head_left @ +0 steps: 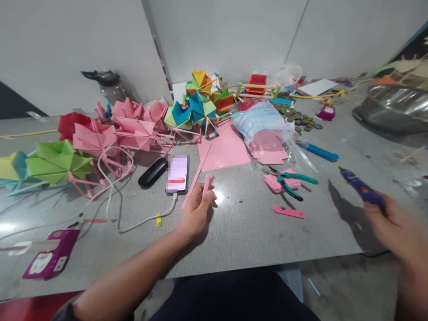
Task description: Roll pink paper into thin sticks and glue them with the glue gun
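Left hand (197, 208) fingers pinch the pink strip (207, 183) upright; right hand (391, 218) grips the glue gun (359, 186). Keep the strip steady near the counter's (254, 232) front edge.

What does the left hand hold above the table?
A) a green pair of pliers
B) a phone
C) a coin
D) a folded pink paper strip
D: the left hand pinches a folded pink strip; the pliers and the phone lie on the table.
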Available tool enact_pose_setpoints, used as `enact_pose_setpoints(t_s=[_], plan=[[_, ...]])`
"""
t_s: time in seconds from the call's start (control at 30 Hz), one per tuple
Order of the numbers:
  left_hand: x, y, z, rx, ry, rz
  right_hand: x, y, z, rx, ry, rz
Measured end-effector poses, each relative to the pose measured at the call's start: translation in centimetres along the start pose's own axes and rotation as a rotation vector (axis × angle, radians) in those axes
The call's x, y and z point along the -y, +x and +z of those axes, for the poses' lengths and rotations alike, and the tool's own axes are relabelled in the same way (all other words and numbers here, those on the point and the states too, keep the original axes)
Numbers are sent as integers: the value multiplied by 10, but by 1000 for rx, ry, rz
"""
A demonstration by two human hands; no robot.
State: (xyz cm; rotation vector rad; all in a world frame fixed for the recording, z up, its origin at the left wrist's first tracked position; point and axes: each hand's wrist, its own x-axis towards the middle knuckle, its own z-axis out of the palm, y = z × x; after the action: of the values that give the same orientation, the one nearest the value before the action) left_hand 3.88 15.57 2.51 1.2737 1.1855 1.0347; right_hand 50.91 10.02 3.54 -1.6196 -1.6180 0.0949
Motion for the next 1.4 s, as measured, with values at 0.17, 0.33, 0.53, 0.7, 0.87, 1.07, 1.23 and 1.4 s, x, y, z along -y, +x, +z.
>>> enact_pose_setpoints(t_s=[0.17, 0.33, 0.53, 0.7, 0.87, 1.07, 1.23, 1.4], plan=[[-6, 1, 3, -67, -184, -83, 74, 2, 22, -54, 336, 77], [-12, -2, -1, -19, -423, -235, 151, 23, 81, 279, 430, -164], [-12, -1, -7, -39, -513, -304, 205, 48, 141, 523, 424, -434], [-14, -2, -6, -10, -554, -333, 199, 39, 163, 492, 455, -457], [-18, -6, -4, 22, -607, -383, 193, 34, 168, 508, 484, -431], [-20, -9, -4, 30, -581, -421, 194, 32, 169, 499, 527, -424], [-20, -9, -2, 32, -553, -393, 195, 30, 168, 491, 523, -420], [-22, -10, -1, 25, -543, -382, 197, 29, 167, 472, 512, -435]])
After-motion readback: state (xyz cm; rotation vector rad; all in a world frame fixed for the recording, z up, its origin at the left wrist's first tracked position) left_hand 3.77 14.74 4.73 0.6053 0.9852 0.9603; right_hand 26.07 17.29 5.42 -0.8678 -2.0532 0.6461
